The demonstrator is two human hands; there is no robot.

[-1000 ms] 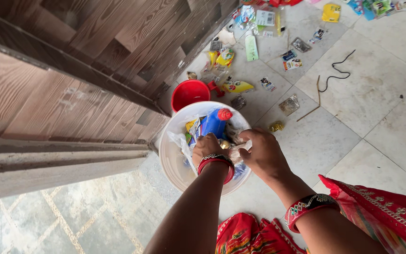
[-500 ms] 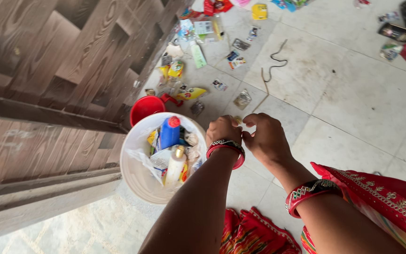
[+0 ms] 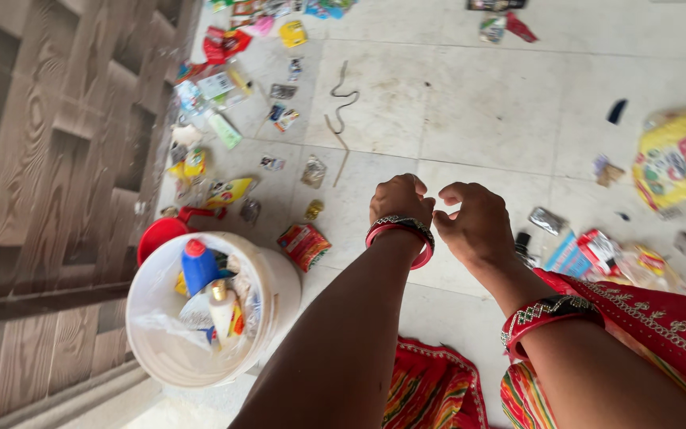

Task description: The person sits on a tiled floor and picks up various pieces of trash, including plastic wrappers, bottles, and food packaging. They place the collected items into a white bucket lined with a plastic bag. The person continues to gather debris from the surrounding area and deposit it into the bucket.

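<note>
My left hand (image 3: 398, 199) hovers over the tiled floor with its fingers curled shut, and nothing shows in it. My right hand (image 3: 474, 223) is close beside it, fingers bent and slightly apart, holding nothing. Both hands are to the right of a white bucket (image 3: 273, 280) that holds a blue bottle with a red cap (image 3: 197, 265), a white bottle (image 3: 221, 310) and wrappers. A red and orange packet (image 3: 304, 244) lies on the floor between the bucket and my left hand.
A red mug (image 3: 158, 235) stands behind the bucket beside a brown wooden door (image 3: 49, 159). Wrappers and packets litter the floor: a yellow pouch (image 3: 229, 191), a silver sachet (image 3: 547, 220), a large yellow bag (image 3: 672, 157), a black cord (image 3: 341, 95).
My hands have left the bucket and moved right, over the floor. The view has swung right, so the bucket now sits at lower left and more litter shows.
</note>
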